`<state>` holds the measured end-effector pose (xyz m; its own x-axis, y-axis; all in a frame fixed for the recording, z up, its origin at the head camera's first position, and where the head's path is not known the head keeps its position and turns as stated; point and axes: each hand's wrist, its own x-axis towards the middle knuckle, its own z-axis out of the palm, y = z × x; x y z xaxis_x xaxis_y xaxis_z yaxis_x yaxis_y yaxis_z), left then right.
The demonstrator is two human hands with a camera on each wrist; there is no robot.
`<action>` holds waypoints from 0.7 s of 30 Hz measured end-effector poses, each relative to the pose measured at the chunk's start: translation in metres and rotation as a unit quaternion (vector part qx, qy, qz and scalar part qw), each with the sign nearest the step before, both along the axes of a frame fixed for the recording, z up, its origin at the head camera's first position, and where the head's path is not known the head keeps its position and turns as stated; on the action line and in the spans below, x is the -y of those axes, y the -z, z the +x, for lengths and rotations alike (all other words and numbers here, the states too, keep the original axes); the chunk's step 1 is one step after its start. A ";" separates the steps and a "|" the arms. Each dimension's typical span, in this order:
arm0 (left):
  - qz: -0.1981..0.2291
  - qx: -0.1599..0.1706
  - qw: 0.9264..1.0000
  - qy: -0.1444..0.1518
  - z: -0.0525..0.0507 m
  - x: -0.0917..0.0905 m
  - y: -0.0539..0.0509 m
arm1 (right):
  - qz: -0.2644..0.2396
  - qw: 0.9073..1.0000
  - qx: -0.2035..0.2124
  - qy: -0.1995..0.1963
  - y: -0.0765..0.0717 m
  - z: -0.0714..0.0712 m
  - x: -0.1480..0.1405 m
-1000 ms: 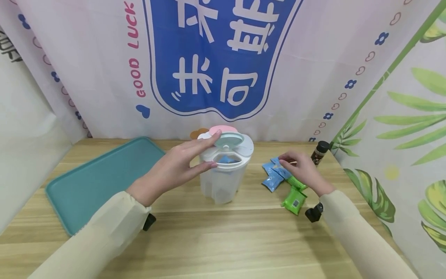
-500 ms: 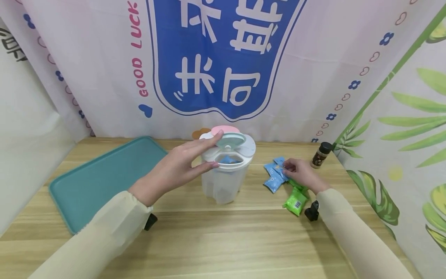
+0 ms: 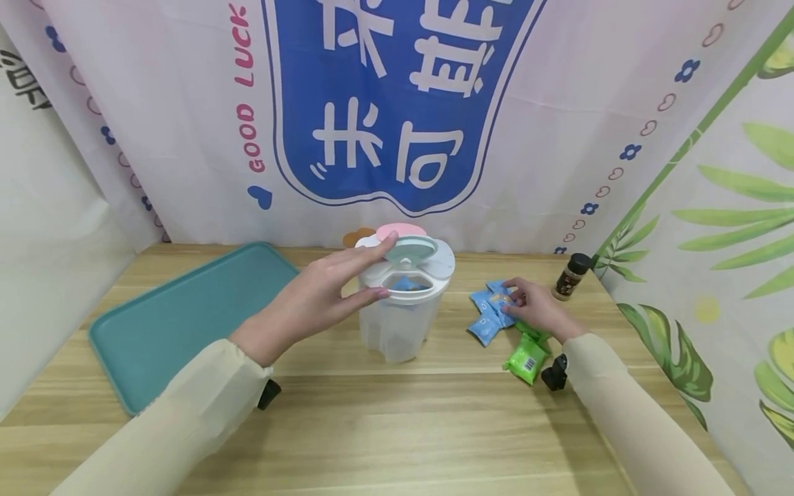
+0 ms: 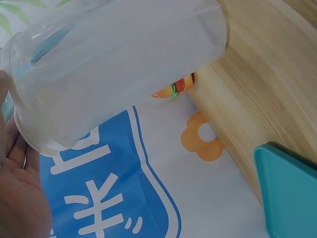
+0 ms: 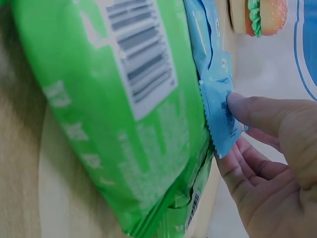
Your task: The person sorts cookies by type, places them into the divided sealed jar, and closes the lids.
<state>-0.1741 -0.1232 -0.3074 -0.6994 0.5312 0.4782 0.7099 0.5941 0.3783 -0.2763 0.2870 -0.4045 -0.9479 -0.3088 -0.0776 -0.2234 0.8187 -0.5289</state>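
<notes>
A clear storage container (image 3: 397, 331) with a white lid stands mid-table, its pale green flap (image 3: 412, 249) tipped up over an opening. Through that opening a blue packet (image 3: 406, 284) shows inside. My left hand (image 3: 310, 296) holds the container's top, thumb at the front rim and a finger at the flap. At the right, my right hand (image 3: 538, 308) pinches a small blue packet (image 5: 220, 114) between thumb and fingers. More blue packets (image 3: 484, 329) lie beside it. Green packets (image 3: 526, 359) with barcodes lie just nearer to me.
A teal tray (image 3: 192, 324) lies on the left of the wooden table (image 3: 397, 427). A black-capped bottle (image 3: 571, 277) stands at the back right. In the left wrist view, a burger-shaped thing (image 4: 176, 89) shows behind the container. A printed cloth (image 3: 533, 138) hangs behind.
My right hand has shifted slightly over the blue packets, and one of them has turned a little under its fingers. My left hand keeps its place on the container.
</notes>
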 end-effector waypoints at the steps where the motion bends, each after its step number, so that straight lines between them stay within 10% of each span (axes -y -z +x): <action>1: 0.001 0.000 1.000 0.001 0.000 0.000 0.000 | -0.004 1.000 0.000 0.000 0.000 0.000 0.000; 21: 0.010 -0.010 1.000 -0.001 0.001 0.000 0.002 | -0.052 0.997 -0.055 -0.005 -0.019 0.005 -0.008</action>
